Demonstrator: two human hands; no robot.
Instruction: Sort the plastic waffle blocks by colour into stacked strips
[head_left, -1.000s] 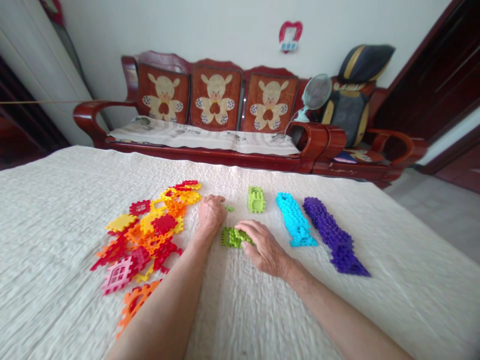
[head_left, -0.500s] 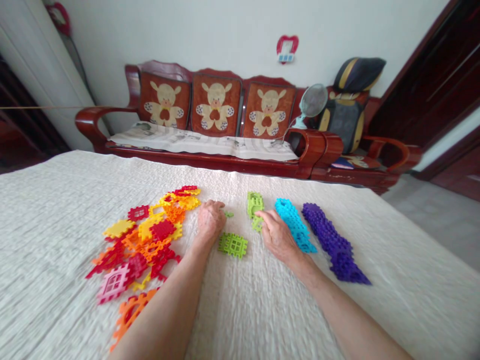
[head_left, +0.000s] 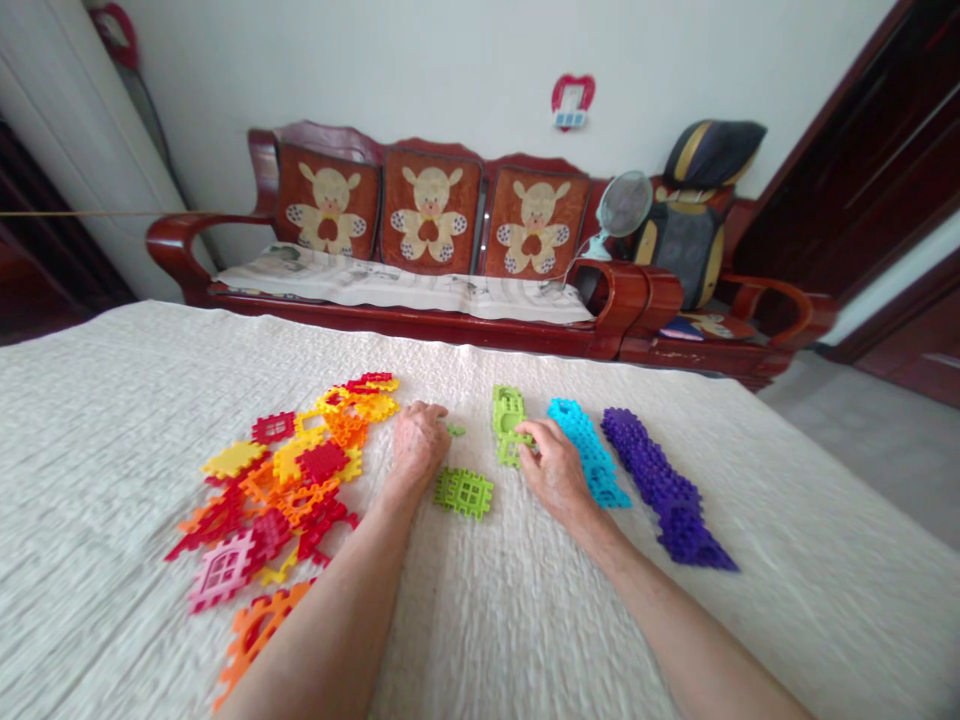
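At the middle of the cloth [head_left: 525, 620], a green tile [head_left: 512, 451] sits at the near end of the green stack [head_left: 508, 405]. I see the right hand [head_left: 555, 472] pinching it between thumb and fingertips, a narrow grip closed on its edge. The stack lies at 12 o'clock from the tile, and the two touch. At 8 o'clock from that hand a loose tile [head_left: 464, 492] lies flat, apart from both hands. The left hand [head_left: 418, 445] rests on the cloth at 11 o'clock from the loose tile, fingers curled in; I cannot tell whether it holds anything. A small green bit [head_left: 455, 430] lies just beside its knuckles at 2 o'clock. At 3 o'clock from the right hand runs the cyan row [head_left: 592, 455], just beside the hand, with the purple row [head_left: 664, 485] next to it, farther out. At 9 o'clock from the left hand spreads a pile [head_left: 292, 470] of red, orange, yellow and pink tiles. Beyond the cloth, at 12 o'clock, stands a sofa [head_left: 420, 250].
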